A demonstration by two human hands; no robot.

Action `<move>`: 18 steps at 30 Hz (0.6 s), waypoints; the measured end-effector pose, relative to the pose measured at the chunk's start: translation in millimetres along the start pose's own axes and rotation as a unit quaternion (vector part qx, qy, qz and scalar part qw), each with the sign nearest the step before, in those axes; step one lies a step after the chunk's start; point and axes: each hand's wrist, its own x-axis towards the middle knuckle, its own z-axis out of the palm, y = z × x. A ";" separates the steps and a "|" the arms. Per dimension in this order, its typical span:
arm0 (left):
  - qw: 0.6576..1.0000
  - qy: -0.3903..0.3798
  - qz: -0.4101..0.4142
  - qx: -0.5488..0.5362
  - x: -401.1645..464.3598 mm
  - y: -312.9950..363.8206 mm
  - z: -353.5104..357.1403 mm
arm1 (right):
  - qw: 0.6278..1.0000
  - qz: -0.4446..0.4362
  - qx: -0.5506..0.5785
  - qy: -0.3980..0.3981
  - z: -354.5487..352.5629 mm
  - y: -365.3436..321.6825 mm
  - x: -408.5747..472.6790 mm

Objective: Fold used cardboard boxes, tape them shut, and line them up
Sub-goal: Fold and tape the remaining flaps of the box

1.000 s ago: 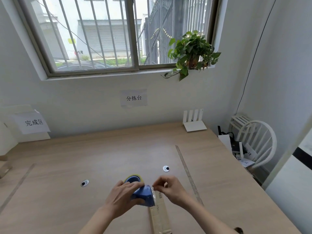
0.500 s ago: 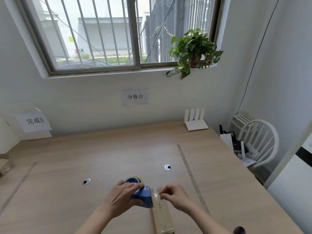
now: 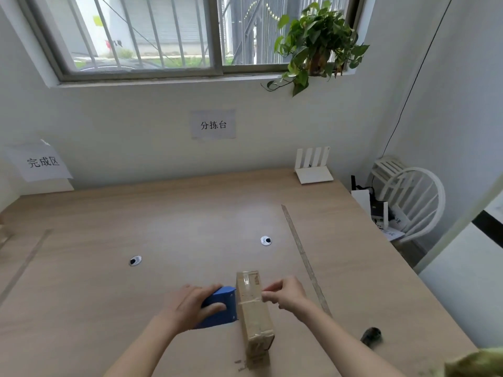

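Pale wood spreads across the wide bench (image 3: 190,213) beneath a barred window (image 3: 168,36), where a leafy potted plant (image 3: 315,42) sits at the right end of the sill. A white spindle-back chair (image 3: 411,202) stands off the bench's right edge. Two paper signs hang on the wall: one (image 3: 213,124) centred under the window, another (image 3: 40,162) at far left. A white router (image 3: 313,165) with four upright antennas rests at the bench's back right corner. At the near edge, a narrow brown cardboard box (image 3: 254,314) lies lengthwise, pointing away from the person, clear tape glinting on its far end. The left hand (image 3: 190,306) grips a blue tape dispenser (image 3: 221,308) set against the box's left side, fingers curled over its body. The right hand (image 3: 285,293) hovers at the box's right edge, fingers pinching a thin strip of tape (image 3: 249,301) stretched across the top of the box. A long strip of tape (image 3: 304,259) runs along the bench to the right. Two small round googly eyes (image 3: 135,260) lie farther back on the wood.
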 end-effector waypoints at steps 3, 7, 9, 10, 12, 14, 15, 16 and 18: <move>0.999 -0.044 -0.016 -0.015 -7.6 1.7 16.3 | 0.997 0.042 0.027 -0.063 -6.7 26.7 -1.7; 0.994 -0.088 -0.030 -0.063 -13.1 16.6 46.4 | 0.992 0.082 0.069 -0.074 -0.9 67.1 -2.2; 0.992 -0.095 -0.043 -0.065 -18.7 19.9 59.0 | 0.986 0.088 0.095 -0.103 3.7 80.4 -4.8; 0.991 -0.099 -0.050 -0.071 -21.4 19.7 63.6 | 0.984 0.085 0.103 -0.116 5.7 85.8 -5.9; 0.990 -0.103 -0.059 -0.078 -25.6 17.7 70.2 | 0.985 0.069 0.112 -0.111 11.4 97.0 -7.0; 0.989 -0.106 -0.064 -0.086 -27.0 17.0 74.4 | 0.990 0.051 0.112 -0.074 19.0 106.0 -7.1; 0.988 -0.105 -0.068 -0.090 -27.4 17.1 76.0 | 0.991 0.046 0.109 -0.056 22.8 109.9 -6.2; 0.988 -0.105 -0.070 -0.093 -27.6 17.2 77.6 | 0.993 0.043 0.105 -0.042 25.8 112.8 -4.9; 0.986 -0.106 -0.077 -0.101 -28.3 16.9 81.9 | 0.994 0.043 0.099 -0.022 30.7 118.4 -0.4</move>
